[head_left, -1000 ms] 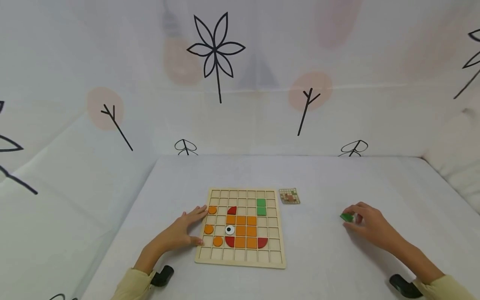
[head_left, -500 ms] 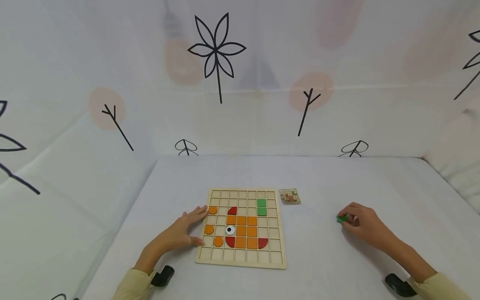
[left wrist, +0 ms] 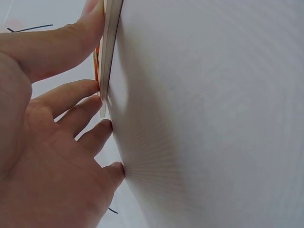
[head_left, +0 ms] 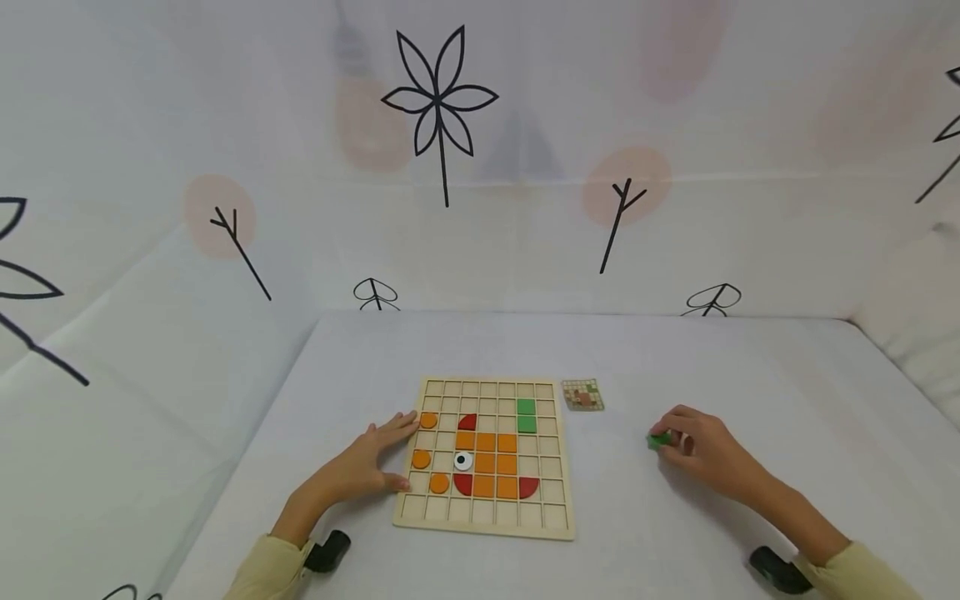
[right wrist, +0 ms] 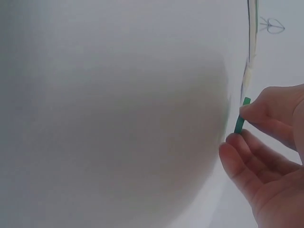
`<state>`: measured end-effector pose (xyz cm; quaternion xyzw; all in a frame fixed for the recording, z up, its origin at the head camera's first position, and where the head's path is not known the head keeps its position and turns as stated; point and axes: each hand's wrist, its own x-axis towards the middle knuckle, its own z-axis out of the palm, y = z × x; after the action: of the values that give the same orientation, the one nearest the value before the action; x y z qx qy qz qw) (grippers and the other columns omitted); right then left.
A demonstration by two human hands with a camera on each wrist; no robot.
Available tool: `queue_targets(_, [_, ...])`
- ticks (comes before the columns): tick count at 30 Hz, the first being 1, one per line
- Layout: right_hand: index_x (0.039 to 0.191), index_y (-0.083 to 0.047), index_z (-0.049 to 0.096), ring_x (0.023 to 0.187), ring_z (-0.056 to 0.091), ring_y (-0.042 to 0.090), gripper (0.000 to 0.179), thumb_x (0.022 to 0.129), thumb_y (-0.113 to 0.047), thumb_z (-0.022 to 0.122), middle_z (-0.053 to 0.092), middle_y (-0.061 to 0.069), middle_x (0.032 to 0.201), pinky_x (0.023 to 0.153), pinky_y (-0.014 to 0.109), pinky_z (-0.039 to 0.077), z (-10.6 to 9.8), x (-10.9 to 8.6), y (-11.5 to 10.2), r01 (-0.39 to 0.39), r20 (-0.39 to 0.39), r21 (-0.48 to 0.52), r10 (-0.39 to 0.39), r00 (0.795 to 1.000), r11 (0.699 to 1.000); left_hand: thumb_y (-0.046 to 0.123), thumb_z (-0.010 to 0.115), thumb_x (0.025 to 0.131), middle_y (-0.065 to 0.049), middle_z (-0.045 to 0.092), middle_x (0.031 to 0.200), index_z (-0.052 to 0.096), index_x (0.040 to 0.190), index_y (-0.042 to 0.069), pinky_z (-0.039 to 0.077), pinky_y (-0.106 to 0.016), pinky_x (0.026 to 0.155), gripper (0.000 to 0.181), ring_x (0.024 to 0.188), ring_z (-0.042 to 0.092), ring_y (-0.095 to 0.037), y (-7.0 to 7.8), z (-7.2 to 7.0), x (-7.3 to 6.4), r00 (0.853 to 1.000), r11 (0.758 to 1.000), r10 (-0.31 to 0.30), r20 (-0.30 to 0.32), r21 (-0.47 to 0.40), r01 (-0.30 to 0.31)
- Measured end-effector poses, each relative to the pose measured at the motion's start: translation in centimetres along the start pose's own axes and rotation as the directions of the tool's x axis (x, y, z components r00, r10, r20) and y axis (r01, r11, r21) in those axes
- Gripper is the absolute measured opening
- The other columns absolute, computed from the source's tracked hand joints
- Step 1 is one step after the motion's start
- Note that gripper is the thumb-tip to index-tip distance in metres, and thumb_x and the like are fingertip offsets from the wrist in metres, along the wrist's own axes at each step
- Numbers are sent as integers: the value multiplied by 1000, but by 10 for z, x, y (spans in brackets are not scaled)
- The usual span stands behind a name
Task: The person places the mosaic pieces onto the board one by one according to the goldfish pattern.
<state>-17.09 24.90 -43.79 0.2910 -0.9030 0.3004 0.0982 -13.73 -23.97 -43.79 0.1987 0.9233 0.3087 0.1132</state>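
A wooden grid board (head_left: 483, 532) lies on the white table, bearing orange squares, three orange discs (head_left: 421, 459), red curved pieces (head_left: 528, 487), a white eye disc (head_left: 463, 460) and two green squares (head_left: 527, 415). At its left side my left hand (head_left: 348, 471) has its fingers spread; thumb and fingertips touch the board's edge (left wrist: 110, 47) and the table in the left wrist view. To the right of the board, my right hand (head_left: 708, 450) pinches a small green tile (head_left: 657, 441) between thumb and fingers. In the right wrist view the tile (right wrist: 242, 115) shows edge-on, just above the tabletop.
A small printed pattern card (head_left: 583, 395) lies beside the board's upper right corner. Behind the table hangs a white cloth (head_left: 510, 233) with plant drawings. Dark wrist cameras (head_left: 327, 551) sit at both sleeves.
My right hand has moved left toward the board, carrying the green tile. The left hand has kept its place on the board's edge. The whole head view has shifted slightly.
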Motion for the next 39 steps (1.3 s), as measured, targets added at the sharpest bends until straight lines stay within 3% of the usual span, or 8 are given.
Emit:
queue_targets(9, [85, -8, 68, 70, 47, 2, 20, 72, 7, 69, 59, -4, 86, 54, 20, 48, 13, 16, -17, -19, 73, 34, 16, 997, 999, 29, 80, 71, -10, 28, 153, 39, 144, 6, 7, -58, 112, 87, 141, 19, -34, 1, -1, 0, 1000, 1000, -5, 6, -8, 5])
queue_targets(22, [91, -8, 68, 72, 51, 8, 18, 77, 4, 67, 61, 2, 95, 58, 22, 50, 45, 55, -48, 30, 153, 98, -45, 987, 995, 29, 80, 72, -10, 28, 153, 39, 144, 6, 7, -58, 112, 86, 141, 18, -34, 1, -2, -1, 1000, 1000, -6, -1, -4, 6])
queue_targets(29, [88, -10, 69, 72, 50, 10, 13, 79, 0, 68, 58, -3, 90, 57, 20, 47, 67, 72, -59, 54, 176, 123, -75, 981, 991, 30, 80, 72, -9, 27, 153, 39, 145, 7, 6, -58, 112, 87, 141, 18, -33, 2, 0, 2, 1000, 1000, 9, 6, -12, -8])
queue_targets(35, [84, -10, 72, 79, 54, 13, 12, 78, 0, 70, 63, -3, 91, 77, 37, 43, 77, 80, -67, 115, 157, 63, -123, 980, 991, 30, 80, 72, -10, 27, 153, 39, 144, 6, 7, -58, 112, 87, 141, 18, -34, 2, 0, 1, 1000, 1000, 3, 4, -10, -3])
queue_targets(39, [85, -8, 74, 86, 57, 19, 12, 77, 1, 71, 64, 0, 91, 82, 44, 43, 78, 82, -71, 128, 152, 45, -133, 979, 991, 27, 80, 72, -10, 28, 153, 39, 144, 6, 7, -57, 112, 86, 141, 19, -34, 1, 0, 0, 1000, 1000, -3, -1, -9, 3])
